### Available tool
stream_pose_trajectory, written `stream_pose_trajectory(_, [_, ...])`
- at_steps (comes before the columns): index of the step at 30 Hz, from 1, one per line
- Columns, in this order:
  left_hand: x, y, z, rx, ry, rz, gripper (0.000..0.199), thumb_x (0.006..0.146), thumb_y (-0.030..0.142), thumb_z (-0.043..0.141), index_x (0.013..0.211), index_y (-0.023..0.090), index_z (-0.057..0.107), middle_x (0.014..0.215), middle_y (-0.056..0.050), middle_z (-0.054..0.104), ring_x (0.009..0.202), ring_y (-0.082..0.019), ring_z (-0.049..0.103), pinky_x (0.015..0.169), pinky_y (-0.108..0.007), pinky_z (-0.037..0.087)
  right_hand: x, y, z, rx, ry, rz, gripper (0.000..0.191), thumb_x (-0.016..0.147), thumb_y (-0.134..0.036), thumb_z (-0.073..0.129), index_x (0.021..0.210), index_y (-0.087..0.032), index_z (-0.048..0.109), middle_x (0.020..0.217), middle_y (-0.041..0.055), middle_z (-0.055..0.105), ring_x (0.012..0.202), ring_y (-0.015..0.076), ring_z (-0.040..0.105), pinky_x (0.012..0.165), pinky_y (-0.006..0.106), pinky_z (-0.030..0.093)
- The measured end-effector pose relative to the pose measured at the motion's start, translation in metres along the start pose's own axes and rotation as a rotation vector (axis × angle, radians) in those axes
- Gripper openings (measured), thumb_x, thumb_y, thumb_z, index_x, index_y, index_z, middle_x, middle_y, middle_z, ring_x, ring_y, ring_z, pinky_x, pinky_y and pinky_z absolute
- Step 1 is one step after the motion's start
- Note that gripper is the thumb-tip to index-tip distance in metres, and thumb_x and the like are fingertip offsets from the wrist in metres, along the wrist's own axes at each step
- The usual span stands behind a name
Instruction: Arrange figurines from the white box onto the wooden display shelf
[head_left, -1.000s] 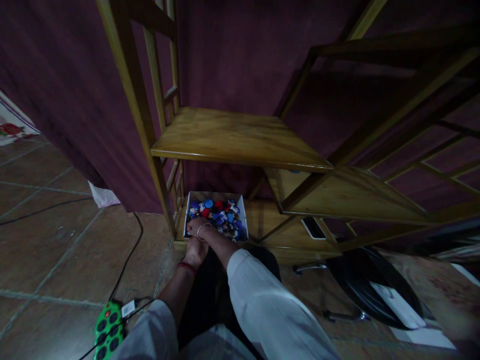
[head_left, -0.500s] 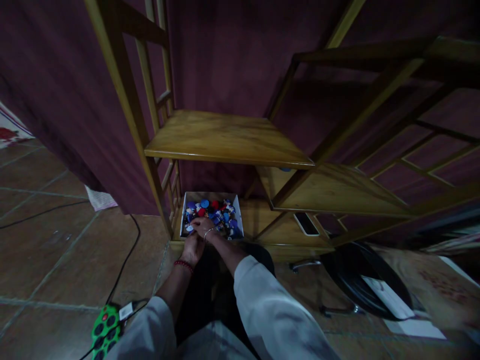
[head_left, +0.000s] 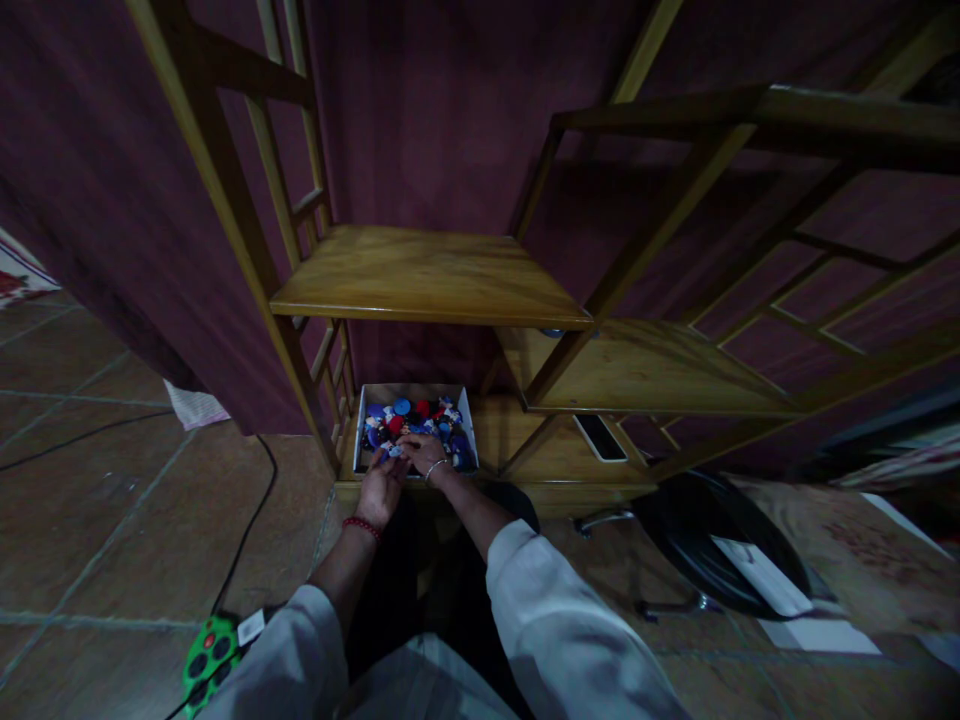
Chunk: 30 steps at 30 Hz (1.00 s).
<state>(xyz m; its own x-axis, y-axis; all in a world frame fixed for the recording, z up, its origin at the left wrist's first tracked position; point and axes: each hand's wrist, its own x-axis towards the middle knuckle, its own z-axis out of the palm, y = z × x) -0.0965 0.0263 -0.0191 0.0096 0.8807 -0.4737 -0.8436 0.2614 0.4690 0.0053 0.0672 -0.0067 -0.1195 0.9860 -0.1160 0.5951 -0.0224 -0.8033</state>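
Observation:
A shallow white box (head_left: pixel 470 432) filled with small blue, red, purple and white pieces sits on the lowest wooden shelf. My left hand (head_left: pixel 381 490), with a red beaded bracelet at its wrist, is at the box's front edge. Its fingers are closed on a small white-and-blue piece (head_left: pixel 394 452), too small to name exactly. Over the front of the box, my right hand (head_left: pixel 423 453), wearing a silver bangle, has its fingertips pinched at the same piece. The hands partly hide the pieces beneath them.
A wooden shelf board (head_left: pixel 435 275) is above the box. A phone (head_left: pixel 600 438) lies on the lower shelf to the right. A black stool (head_left: pixel 697 530) carrying papers stands at right; a green power strip (head_left: pixel 210 655) and cables are on the tiled floor at left.
My right hand has shifted slightly right, away from over my left hand, and the white-and-blue piece now shows between them. The whole view has moved a little.

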Motion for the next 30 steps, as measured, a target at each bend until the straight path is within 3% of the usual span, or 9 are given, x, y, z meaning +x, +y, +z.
stream_pose_trajectory(7, [-0.002,0.003,0.0,-0.003,-0.012,0.009,0.009,0.077,0.013,0.05,0.085,0.017,0.053,0.072,-0.003,0.062,0.068,-0.014,0.061,0.075,-0.034,0.049,-0.006,0.007,0.003,0.151,-0.017,0.041,0.023,0.076,-0.017,0.046,0.089,-0.022,0.064,0.071,-0.0024,0.065,0.063,0.0097,0.061,0.062,0.022,0.05])
stream_pose_trajectory(15, [-0.005,-0.001,0.002,0.069,-0.009,0.045,0.023,0.071,0.003,0.054,0.089,0.018,0.055,0.073,-0.002,0.064,0.07,-0.012,0.062,0.077,-0.032,0.048,-0.013,0.013,-0.006,0.102,0.013,-0.045,0.019,0.072,-0.019,0.05,0.084,-0.02,0.065,0.072,-0.0025,0.065,0.065,0.0095,0.058,0.065,0.021,0.048])
stream_pose_trajectory(23, [-0.005,-0.009,0.002,0.173,-0.079,0.055,0.036,0.068,-0.003,0.053,0.096,0.019,0.058,0.075,-0.001,0.064,0.073,-0.01,0.06,0.081,-0.03,0.046,-0.016,0.023,-0.009,0.079,0.033,-0.001,0.017,0.069,-0.017,0.056,0.085,-0.02,0.062,0.078,-0.0017,0.065,0.073,0.0107,0.059,0.068,0.023,0.047])
stream_pose_trajectory(26, [-0.004,-0.012,0.001,0.217,-0.112,0.061,0.038,0.067,-0.004,0.052,0.096,0.018,0.06,0.081,-0.002,0.064,0.077,-0.01,0.06,0.084,-0.029,0.045,-0.017,0.025,-0.012,0.074,-0.004,0.013,0.024,0.067,-0.015,0.058,0.09,-0.019,0.06,0.08,-0.0008,0.065,0.075,0.0117,0.06,0.07,0.023,0.046])
stream_pose_trajectory(30, [-0.006,-0.015,0.002,0.261,-0.157,0.071,0.038,0.067,-0.005,0.051,0.094,0.018,0.062,0.087,-0.002,0.064,0.085,-0.011,0.059,0.086,-0.027,0.042,-0.02,0.026,-0.017,0.079,-0.101,-0.082,0.018,0.071,-0.021,0.055,0.087,-0.019,0.062,0.081,-0.0011,0.065,0.076,0.0125,0.059,0.07,0.023,0.045])
